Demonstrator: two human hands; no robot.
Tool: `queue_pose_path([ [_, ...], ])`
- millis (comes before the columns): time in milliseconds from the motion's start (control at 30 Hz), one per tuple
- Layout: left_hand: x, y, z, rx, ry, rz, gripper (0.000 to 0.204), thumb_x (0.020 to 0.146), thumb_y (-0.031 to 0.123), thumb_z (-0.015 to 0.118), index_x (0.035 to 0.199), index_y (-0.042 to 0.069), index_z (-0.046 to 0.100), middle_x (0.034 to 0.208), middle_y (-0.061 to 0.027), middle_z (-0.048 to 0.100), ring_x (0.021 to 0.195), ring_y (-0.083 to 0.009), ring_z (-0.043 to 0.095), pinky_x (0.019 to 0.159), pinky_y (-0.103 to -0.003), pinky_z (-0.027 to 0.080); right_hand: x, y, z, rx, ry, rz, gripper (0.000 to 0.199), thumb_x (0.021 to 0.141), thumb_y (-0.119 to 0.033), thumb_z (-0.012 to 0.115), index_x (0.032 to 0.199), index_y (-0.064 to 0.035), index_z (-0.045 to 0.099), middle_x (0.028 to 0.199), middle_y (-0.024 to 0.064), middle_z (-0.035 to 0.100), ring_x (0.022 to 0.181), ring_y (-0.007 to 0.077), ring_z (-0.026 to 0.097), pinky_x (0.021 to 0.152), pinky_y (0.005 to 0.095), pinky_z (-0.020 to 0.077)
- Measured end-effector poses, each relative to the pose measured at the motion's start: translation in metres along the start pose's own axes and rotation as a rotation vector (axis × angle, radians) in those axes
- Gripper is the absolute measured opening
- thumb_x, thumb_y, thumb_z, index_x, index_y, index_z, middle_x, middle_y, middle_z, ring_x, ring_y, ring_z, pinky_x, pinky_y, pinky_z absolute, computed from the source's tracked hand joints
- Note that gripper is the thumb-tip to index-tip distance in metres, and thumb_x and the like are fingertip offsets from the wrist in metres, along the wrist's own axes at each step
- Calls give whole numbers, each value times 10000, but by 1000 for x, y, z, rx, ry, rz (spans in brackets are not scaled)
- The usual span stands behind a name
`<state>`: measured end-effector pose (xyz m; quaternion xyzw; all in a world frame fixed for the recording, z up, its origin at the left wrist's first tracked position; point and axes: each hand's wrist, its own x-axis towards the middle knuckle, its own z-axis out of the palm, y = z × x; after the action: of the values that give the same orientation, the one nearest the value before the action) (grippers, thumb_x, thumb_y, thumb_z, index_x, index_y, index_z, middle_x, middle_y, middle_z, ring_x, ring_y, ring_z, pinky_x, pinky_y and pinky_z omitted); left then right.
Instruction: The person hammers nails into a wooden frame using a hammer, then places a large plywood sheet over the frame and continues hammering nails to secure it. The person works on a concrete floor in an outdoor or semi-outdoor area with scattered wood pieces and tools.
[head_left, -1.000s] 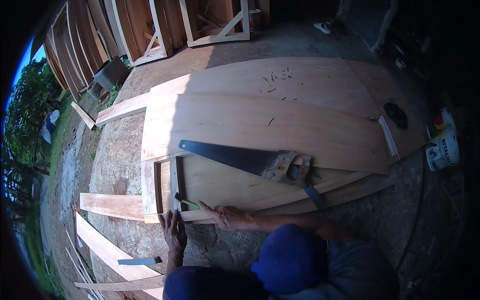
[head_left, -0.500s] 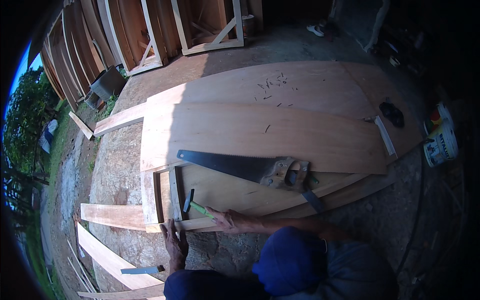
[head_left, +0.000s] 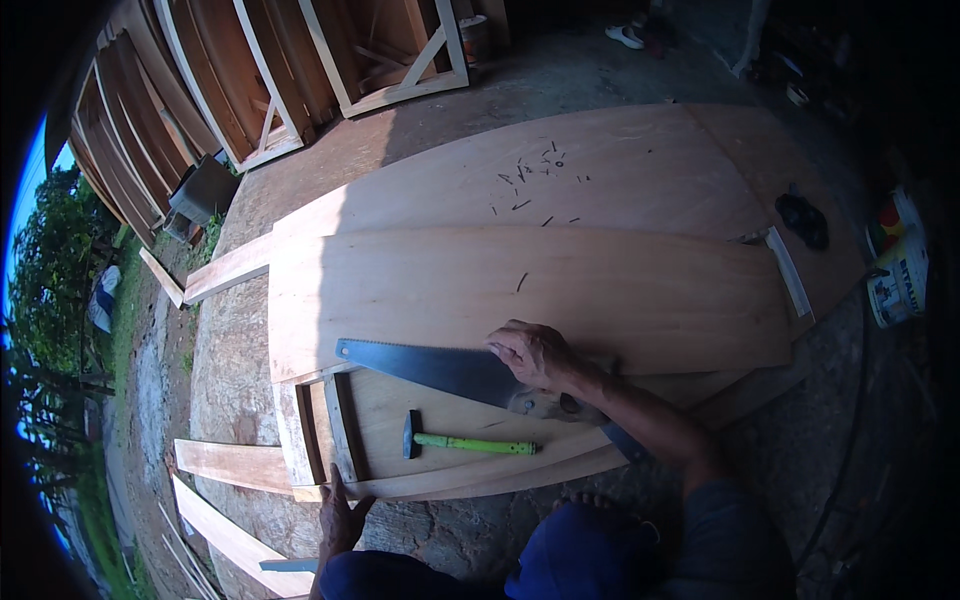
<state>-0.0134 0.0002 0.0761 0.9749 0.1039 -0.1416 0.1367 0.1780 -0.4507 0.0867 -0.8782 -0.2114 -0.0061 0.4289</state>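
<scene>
My right hand is over the hand saw, its fingers curled together; what they hold, if anything, is hidden. The saw lies across the plywood with its handle partly covered by my forearm. Below it, a hammer with a green handle rests on the recessed panel of a wooden frame. At the near left corner of that frame is my left hand, fingers stretched and thumb apart, one finger touching the wood. Two plywood sheets overlap beyond the saw.
Small dark nails are scattered on the far sheet. Loose boards lie at the left, near a grey metal bar. A white bucket and a dark bundle are at the right. Wooden frames stand at the back.
The hammer has left my right hand and lies on the panel. My right hand has moved up and right to above the saw. My left hand stays at the frame's corner.
</scene>
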Motion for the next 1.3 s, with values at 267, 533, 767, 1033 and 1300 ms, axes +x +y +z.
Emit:
queue_pose_path([
  [267, 5, 12, 2, -68, -22, 10, 1104, 787, 253, 891, 1625, 50, 201, 1169, -267, 669, 1153, -469, 640, 998, -513, 515, 84, 177, -111, -368, 353, 238, 146, 910, -129, 645, 1044, -110, 700, 969, 81, 683, 1005, 297, 650, 828, 412, 535],
  [533, 1, 7, 1, -104, -24, -83, 1078, 781, 264, 900, 1610, 56, 243, 1282, -311, 638, 1411, -566, 387, 1126, -530, 418, 77, 173, -91, -587, 229, 299, 88, 891, -166, 660, 962, -128, 694, 1007, 123, 645, 1022, 323, 631, 849, 461, 513],
  [767, 5, 9, 2, -112, -77, -88, 1075, 785, 266, 897, 1612, 63, 241, 1407, -356, 543, 1425, -569, 364, 1121, -530, 426, 94, 197, -106, -301, 259, 158, 121, 915, -121, 642, 1017, -111, 708, 984, 135, 638, 1017, 335, 636, 888, 457, 518],
  [1033, 2, 6, 4, 26, 42, 23, 1060, 781, 259, 900, 1603, 35, 268, 1191, -275, 659, 1271, -501, 563, 1042, -518, 487, 144, 218, -107, -471, 330, 150, 185, 914, -16, 565, 1060, -71, 666, 1067, 159, 690, 975, 363, 696, 839, 467, 562],
  [1300, 3, 12, -1, -56, -77, -75, 1056, 786, 333, 892, 1595, 35, 282, 1467, -331, 504, 1423, -590, 347, 1110, -550, 434, 224, 248, -108, -265, 411, 301, 135, 869, -135, 646, 961, -54, 703, 1028, 180, 741, 963, 385, 708, 840, 467, 564],
])
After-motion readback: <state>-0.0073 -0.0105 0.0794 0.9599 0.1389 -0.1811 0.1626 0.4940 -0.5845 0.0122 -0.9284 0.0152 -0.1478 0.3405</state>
